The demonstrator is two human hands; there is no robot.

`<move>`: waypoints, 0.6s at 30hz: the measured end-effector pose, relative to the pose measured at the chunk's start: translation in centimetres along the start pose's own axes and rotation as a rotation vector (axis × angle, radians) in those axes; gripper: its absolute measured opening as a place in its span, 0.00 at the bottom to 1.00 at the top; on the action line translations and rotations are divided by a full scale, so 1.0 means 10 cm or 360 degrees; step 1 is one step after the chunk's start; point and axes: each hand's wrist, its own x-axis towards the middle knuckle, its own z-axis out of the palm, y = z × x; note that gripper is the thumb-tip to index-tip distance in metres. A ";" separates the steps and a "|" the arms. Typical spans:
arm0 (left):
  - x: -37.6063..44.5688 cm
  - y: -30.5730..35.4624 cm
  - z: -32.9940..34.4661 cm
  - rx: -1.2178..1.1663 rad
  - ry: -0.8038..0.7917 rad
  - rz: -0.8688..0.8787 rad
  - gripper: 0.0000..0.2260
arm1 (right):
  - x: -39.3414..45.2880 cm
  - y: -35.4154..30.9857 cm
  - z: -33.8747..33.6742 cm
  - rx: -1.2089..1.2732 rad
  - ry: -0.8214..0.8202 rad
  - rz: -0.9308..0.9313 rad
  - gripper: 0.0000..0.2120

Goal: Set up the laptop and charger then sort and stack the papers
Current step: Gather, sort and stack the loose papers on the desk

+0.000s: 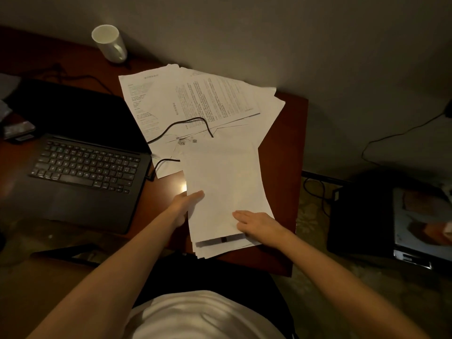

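stack of papers: white sheets gathered into a rough pile at the near right part of the desk, top sheet nearly blank, lower edges uneven and fanned, a dark strip showing between layers near the bottom.
loose papers: printed sheets spread in a fan behind the stack, overlapping one another, text too small to read.
laptop: black, lid open, screen dark, on the left of the desk just beside the papers.
charger cable: thin black cord, plugged into the laptop's right side, looping across the loose papers and slipping under the stack; its far end is hidden.
left hand: at the stack's left edge, thumb on top of the sheet, other fingers hidden beneath, pinching the pile's edge.
right hand: lying flat on the lower right of the stack, fingers straight and together, pressing down.
mug: white, upright at the back of the desk near the wall; its inside is too dim to make out.
hard to make out: dark items at the left edge of the desk, cut off by the frame; a black box on the floor to the right, with an unclear object on top.
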 end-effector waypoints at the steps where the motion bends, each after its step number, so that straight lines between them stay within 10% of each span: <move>1: 0.02 0.00 -0.01 0.0031 -0.0007 -0.0001 0.17 | -0.04 0.00 0.00 -0.0002 0.0012 -0.0027 0.08; 5: 0.04 -0.03 0.02 0.0030 0.0092 0.0196 0.15 | -0.09 -0.07 -0.08 0.0082 0.0122 0.0286 0.24; 11: -0.22 0.08 -0.09 0.0166 0.0101 0.0672 0.09 | 0.09 0.13 -0.54 0.1764 0.1007 0.1637 0.42; 14: -0.34 0.28 -0.10 0.0124 0.0064 0.0894 0.06 | 0.03 0.25 -0.92 0.2589 0.1207 0.1414 0.28; 18: -0.53 0.62 -0.05 0.0047 0.0095 0.1221 0.10 | -0.04 0.14 -1.29 0.2410 0.1696 0.1292 0.11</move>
